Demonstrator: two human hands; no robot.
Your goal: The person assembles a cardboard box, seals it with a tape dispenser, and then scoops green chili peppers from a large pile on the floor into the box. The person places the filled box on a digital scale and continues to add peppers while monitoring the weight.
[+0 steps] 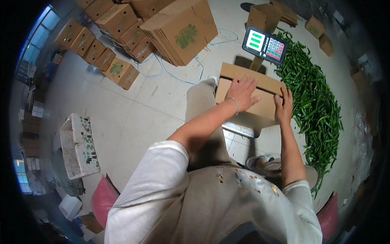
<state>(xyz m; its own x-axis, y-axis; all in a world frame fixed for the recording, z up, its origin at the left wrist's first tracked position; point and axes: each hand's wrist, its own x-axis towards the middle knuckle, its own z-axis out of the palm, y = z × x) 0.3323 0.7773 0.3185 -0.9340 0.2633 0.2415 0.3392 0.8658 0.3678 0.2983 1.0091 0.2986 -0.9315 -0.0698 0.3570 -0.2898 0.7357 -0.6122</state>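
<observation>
A cardboard box (265, 103) rests on the platform of an electronic scale (242, 129) between my legs. My left hand (242, 93) lies spread on the box's top flaps, near the dark gap between them, with a bracelet at the wrist. My right hand (284, 105) is at the box's right edge, its fingers over the corner and against the side. Behind the box stands the scale's lit display and keypad (264, 45) on a post. A long heap of green peppers (313, 100) lies on the floor to the right of the box.
Flattened cartons (182, 33) lean in a stack ahead, beside piled cardboard boxes (118, 24) at the upper left. Blue strapping (182, 80) loops over the tiled floor. A dirty white foam crate (80, 146) stands at left, with a pink sack (103, 199) nearer me. More cartons (263, 16) are beyond the scale.
</observation>
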